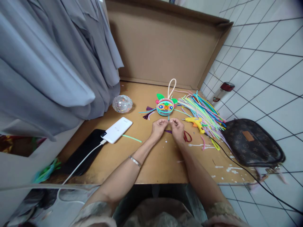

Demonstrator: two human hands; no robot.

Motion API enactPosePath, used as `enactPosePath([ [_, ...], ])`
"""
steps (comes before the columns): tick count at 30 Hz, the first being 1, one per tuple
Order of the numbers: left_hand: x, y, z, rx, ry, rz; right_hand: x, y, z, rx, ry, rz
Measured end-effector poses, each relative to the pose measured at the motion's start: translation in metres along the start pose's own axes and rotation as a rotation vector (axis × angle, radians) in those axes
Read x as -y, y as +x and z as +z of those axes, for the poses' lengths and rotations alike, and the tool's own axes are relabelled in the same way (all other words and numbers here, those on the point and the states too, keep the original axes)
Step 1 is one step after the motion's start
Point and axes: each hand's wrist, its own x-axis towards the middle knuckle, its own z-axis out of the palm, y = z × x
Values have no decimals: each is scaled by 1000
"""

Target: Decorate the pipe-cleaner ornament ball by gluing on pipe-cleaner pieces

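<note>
My left hand (159, 128) and my right hand (177, 127) meet over the table, fingertips pinched close together. Between them shows a thin blue pipe cleaner (169, 117), its upper end near a round, colourful animal-face ornament (165, 107). The ornament has green ears, round blue-and-white eyes, an orange nose and a cream loop on top. Which fingers bear on the strand is hard to make out. Dark purple tassels (149, 113) lie at the ornament's left. Just right of my right hand is a dark red loop (188, 136). A small purple piece lies partly hidden between my wrists.
A yellow glue gun (196, 123) with a black cord lies at the right, before a heap of pipe cleaners (201, 108). Beyond are a brown handbag (253, 142) and a bottle (221, 93). At left stand a clear ball (122, 104) and a white power bank (118, 130) with a cable.
</note>
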Motion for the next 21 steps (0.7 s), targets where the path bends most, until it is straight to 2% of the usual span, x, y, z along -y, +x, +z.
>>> enactPosePath([
  [6,3,2,1,-22,-8,-2,4,0,-3,-8,65,30],
  [13,6,2,1,-5,-3,7,5,-1,-2,28,19,26],
  [21,-4,-4,2,37,35,5,0,0,-1,-11,-57,-16],
])
